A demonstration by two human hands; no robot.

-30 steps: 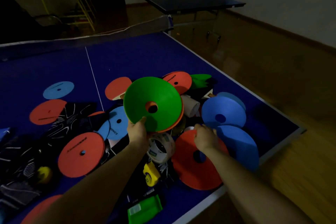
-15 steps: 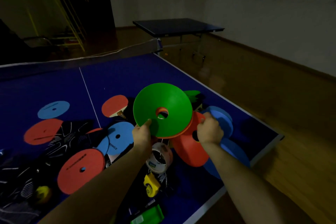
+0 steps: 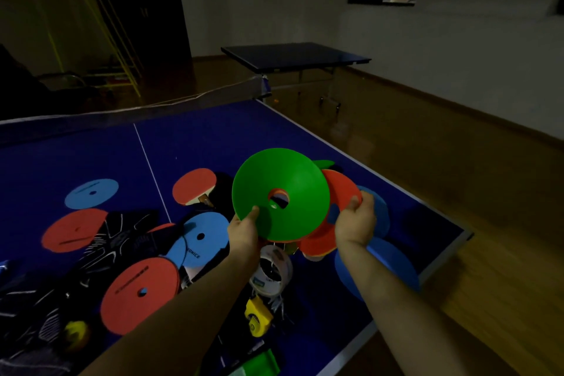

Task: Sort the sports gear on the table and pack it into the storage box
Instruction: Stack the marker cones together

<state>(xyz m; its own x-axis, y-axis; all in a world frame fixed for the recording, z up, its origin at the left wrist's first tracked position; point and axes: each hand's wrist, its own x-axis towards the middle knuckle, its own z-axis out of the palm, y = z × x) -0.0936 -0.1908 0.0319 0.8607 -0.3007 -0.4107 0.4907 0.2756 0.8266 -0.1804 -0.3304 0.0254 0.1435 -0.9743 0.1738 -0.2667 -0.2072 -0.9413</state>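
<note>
Blue table-tennis table [image 3: 213, 137], glossy green disc cone [image 3: 293, 180], round centre hole

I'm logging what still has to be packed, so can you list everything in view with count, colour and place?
green disc cone: one, green, held up over the pile
red disc cone: one, red, held behind the green one
flat disc markers: at least three red, three blue, spread on the left half
blue disc cones: at least two, blue, near the right edge
table tennis paddle: one, red face, by the centre line
tape roll: one, white, under the hands
yellow item: one, below the tape, kind unclear
black patterned fabric: dark heap, left
table tennis table: blue
left hand: grips the green cone's rim
right hand: grips the red cone
</note>
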